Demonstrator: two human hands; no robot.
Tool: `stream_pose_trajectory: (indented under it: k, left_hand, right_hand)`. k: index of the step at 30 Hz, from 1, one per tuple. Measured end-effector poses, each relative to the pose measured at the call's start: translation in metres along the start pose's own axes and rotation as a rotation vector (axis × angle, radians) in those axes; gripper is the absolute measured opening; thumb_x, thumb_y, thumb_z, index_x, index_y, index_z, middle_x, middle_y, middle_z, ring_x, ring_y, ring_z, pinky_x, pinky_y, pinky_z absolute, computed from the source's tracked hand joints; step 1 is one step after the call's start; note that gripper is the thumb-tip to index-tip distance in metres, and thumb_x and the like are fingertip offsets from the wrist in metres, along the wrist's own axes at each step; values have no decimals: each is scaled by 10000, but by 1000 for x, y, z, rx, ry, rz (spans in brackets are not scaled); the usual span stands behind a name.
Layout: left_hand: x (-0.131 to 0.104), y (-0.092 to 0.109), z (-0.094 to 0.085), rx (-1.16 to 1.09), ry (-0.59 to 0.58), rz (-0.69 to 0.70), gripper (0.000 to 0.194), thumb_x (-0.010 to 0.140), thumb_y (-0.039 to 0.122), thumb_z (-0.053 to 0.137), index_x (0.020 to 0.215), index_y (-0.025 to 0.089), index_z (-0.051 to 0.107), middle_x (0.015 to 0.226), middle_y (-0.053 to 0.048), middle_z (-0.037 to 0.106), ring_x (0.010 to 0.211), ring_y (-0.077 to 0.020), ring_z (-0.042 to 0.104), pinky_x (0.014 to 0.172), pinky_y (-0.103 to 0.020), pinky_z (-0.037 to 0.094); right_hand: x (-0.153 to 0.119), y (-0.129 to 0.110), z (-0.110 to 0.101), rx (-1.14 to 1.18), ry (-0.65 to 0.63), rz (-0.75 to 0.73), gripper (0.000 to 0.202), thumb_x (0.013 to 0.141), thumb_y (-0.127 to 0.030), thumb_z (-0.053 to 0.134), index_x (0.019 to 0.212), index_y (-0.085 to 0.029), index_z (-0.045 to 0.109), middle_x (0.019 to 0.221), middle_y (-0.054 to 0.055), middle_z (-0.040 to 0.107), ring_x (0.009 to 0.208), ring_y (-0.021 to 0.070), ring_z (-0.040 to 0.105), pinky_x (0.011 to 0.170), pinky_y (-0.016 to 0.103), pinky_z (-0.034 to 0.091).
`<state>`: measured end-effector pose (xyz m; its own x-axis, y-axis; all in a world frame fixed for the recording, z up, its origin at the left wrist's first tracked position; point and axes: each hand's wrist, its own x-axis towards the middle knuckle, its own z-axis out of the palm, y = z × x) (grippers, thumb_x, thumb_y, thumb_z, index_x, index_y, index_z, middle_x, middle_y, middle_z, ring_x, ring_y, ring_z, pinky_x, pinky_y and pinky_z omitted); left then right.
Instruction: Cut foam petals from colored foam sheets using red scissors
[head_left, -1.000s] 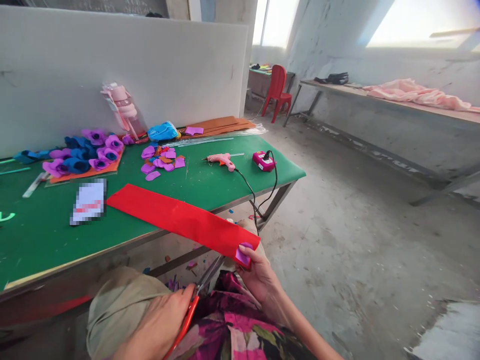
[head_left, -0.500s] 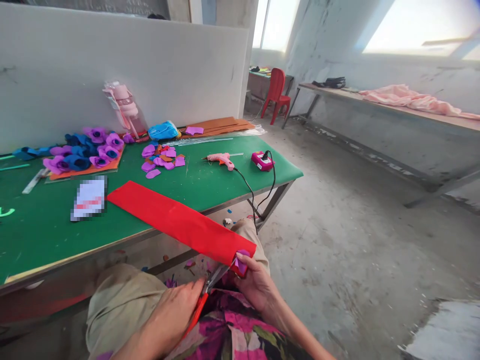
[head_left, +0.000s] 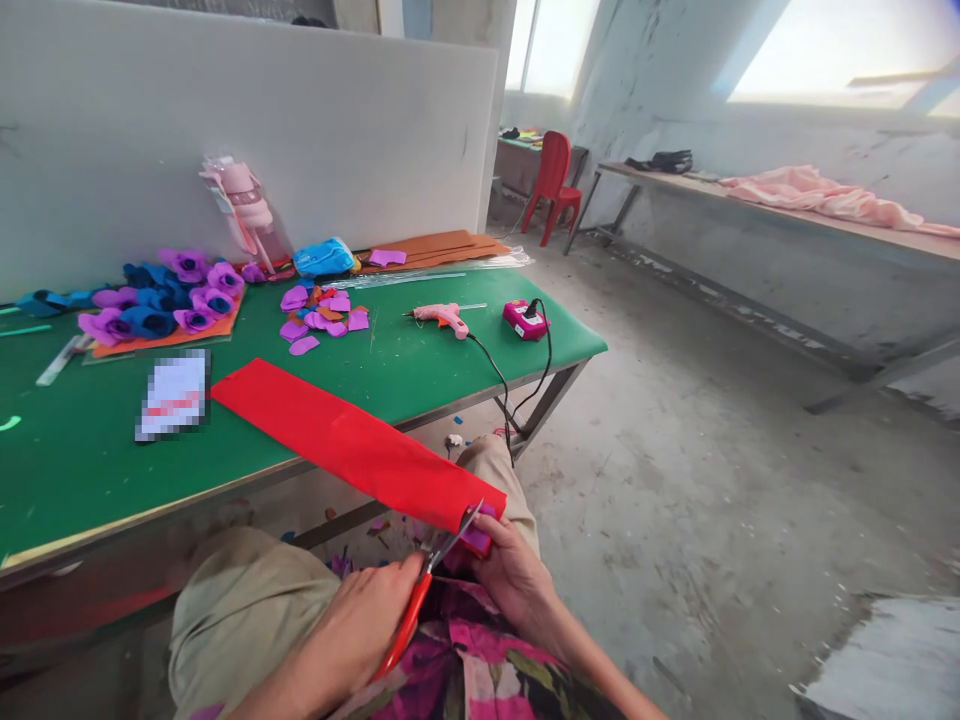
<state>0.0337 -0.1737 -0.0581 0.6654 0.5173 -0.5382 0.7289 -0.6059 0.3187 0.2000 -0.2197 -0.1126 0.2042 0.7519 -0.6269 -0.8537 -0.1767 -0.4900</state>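
Smooth green table [head_left: 187,462], scuffed grey floor [head_left: 712,480].
Left hand [head_left: 360,612] curls around metal scissors [head_left: 411,605]; right hand [head_left: 517,575] pinches flat red strip [head_left: 352,440], purple piece [head_left: 475,541].

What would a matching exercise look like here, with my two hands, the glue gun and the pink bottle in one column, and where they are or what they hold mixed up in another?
Column one
1. Left hand
2. Right hand
3. Glue gun
4. Pink bottle

Column two
A. In front of the white panel
B. Holding one end of the red strip
C. Lying on the green tabletop, cord attached
D. Gripping the scissors

Right pairs: 1-D, 2-B, 3-C, 4-A
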Motion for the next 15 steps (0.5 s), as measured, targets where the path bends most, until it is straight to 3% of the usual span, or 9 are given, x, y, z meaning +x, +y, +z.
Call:
stream_pose_trajectory:
  k: [5,11,15]
  left_hand:
    - [4,15,-10,-17,-3,-10,201,788,142,406,975,188,465,880,-108,685,817,-278,678,633,-308,437]
    - [3,11,-10,-66,-12,15,216,774,152,431,982,207,442,857,-75,687,759,-242,674,592,-280,409]
    - [-1,14,-19,-74,-39,22,181,818,161,372,978,193,451,899,-111,683,833,-272,671,635,-305,423]
  right_hand:
    - [-1,-3,2,16,8,-22,297,577,-197,755,858,-208,659,753,-11,718,604,132,620,554,237,481]
    - [-3,-12,4,-6,38,-49,284,556,-208,774,812,-218,650,760,-12,712,602,133,615,530,229,463]
    - [-2,-9,2,-6,43,-43,287,558,-209,779,814,-211,649,746,-6,708,583,131,606,507,225,455]
